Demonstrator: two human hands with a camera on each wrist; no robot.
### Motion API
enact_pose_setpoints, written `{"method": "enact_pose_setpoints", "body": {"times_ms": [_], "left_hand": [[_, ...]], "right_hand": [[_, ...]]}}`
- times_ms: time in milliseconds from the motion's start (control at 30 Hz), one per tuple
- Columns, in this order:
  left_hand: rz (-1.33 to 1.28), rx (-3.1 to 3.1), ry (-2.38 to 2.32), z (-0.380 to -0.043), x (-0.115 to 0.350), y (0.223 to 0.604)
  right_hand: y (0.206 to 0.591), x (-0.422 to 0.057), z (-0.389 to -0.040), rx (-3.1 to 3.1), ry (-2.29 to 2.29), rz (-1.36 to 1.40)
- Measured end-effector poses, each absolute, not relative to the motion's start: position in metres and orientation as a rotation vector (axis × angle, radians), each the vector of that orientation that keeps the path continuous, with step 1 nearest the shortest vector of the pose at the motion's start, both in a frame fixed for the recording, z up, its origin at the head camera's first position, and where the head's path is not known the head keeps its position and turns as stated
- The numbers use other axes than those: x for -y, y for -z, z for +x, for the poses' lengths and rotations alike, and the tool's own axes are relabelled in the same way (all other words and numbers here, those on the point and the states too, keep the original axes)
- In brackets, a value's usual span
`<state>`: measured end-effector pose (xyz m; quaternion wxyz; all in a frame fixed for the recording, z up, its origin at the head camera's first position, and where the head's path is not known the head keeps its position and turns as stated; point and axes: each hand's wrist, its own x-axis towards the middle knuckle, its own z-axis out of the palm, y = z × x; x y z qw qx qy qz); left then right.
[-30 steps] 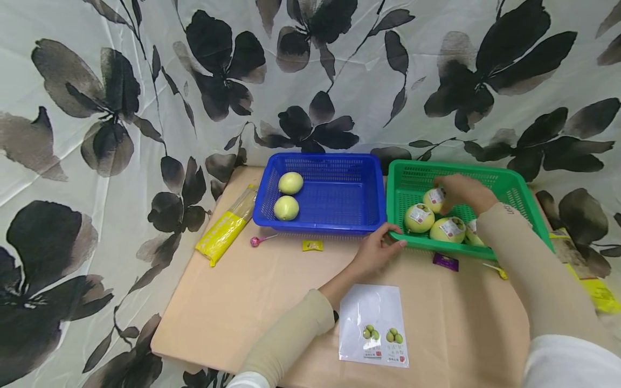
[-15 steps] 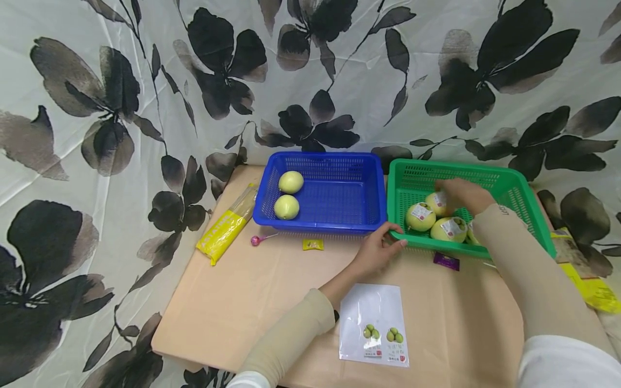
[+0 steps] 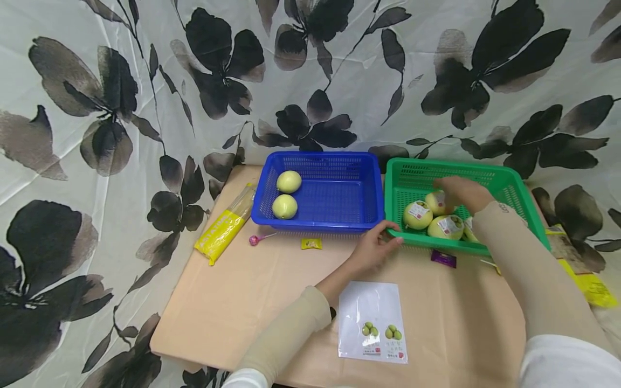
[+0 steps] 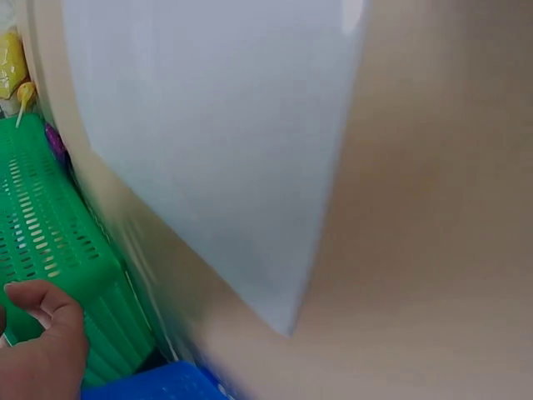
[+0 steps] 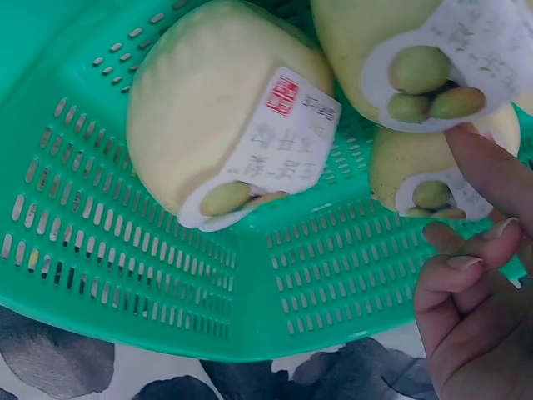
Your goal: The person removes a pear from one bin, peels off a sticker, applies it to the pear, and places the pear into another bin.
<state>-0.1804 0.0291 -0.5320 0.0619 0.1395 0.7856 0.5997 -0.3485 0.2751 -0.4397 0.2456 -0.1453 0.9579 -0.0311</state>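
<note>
My left hand (image 3: 373, 250) grips the front left corner of the green basket (image 3: 417, 172), thumb outside and fingers at the rim. Inside that basket sit several round, pale yellow-green fruits with paper labels. My right hand (image 3: 463, 191) reaches in over the rearmost fruit (image 3: 434, 202) and holds it, its fingers partly hidden in the head view. In the right wrist view, the thumb (image 5: 491, 167) lies across a labelled fruit while the other fingers curl below. A bigger-looking fruit (image 5: 225, 108) lies beside them, its label showing a red seal.
A blue basket (image 3: 339, 223) with two unlabelled fruits (image 3: 285, 207) adjoins on the left. On the table lie a sheet with two printed labels (image 3: 373, 302), a yellow packet (image 3: 220, 237), a lollipop (image 3: 254, 240), a yellow candy (image 3: 311, 244) and a purple candy (image 3: 443, 258).
My right hand and the fruit under it have shifted slightly right within the green basket. My left hand stays on the basket corner.
</note>
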Motion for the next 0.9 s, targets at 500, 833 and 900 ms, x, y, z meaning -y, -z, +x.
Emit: {"method": "enact_pose_setpoints", "body": {"times_ms": [500, 833, 900], "left_hand": [[0.088, -2.412, -2.022, -0.17, 0.083, 0.541], [-0.176, -2.453, -2.048, -0.158, 0.184, 0.531], [-0.215, -2.478, -2.03, -0.156, 0.197, 0.529]], "right_hand": [[0.402, -0.19, -0.322, -2.757, 0.017, -0.88], [0.383, -0.072, -0.311, -2.738, 0.061, -1.031], [0.387, -0.047, -0.309, -2.713, 0.054, -1.051]]}}
